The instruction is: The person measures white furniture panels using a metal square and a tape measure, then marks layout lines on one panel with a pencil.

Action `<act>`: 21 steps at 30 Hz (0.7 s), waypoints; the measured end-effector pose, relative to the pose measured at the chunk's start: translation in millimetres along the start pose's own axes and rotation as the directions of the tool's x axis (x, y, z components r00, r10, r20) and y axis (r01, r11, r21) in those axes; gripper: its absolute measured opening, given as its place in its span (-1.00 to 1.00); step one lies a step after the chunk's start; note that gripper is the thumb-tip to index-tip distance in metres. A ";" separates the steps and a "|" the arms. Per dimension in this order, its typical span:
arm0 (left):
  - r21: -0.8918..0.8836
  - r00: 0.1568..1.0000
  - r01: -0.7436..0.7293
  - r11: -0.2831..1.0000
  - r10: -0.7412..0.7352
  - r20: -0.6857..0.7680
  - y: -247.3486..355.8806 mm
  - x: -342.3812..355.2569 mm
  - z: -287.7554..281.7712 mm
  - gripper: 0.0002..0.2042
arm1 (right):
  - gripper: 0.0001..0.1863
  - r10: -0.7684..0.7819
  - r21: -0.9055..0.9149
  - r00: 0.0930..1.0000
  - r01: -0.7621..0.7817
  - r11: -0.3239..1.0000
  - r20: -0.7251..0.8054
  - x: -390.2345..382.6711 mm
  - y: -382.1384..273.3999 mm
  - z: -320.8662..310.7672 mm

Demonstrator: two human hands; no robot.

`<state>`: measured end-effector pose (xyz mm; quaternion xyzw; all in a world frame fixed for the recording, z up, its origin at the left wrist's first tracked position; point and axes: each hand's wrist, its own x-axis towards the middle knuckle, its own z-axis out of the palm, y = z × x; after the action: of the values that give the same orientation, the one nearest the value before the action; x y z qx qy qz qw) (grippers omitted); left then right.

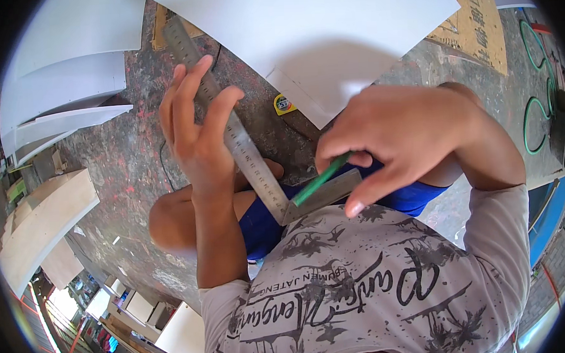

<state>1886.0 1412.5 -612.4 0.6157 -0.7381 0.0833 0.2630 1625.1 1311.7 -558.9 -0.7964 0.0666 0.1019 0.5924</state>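
My left hand [200,136] holds a steel try square [253,159], its fingers curled over the long graduated blade and its thumb hidden. The square's short stock [325,196] lies across my lap, near my shirt. My right hand [395,138] grips a green pencil-like stick [315,184], whose lower end is at the square's corner. Beyond them, a large white board [313,21] with faint drawn lines lies on the floor. A yellow tape measure [284,105] sits beside that board's lower edge, partly over a dark strip.
Stained concrete floor [115,147] surrounds me. White panels [66,79] lie at upper left, curved pale wooden pieces [49,227] at left, and cardboard [479,32] at upper right. A green hose or cord [535,125] is coiled at right. Shelving and cabinets [139,305] stand at lower left.
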 end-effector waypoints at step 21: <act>-0.232 0.998 -0.065 0.971 0.062 -0.017 36.8 -46.6 43.4 -0.75 | -0.45 0.253 -0.341 0.941 -0.167 0.925 0.226 10.3 18.5 37.7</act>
<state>1843.3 1441.8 -664.7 0.5563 -0.7609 0.0077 0.3340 1627.8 1342.6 -589.1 -0.8483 0.0552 0.2805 0.4458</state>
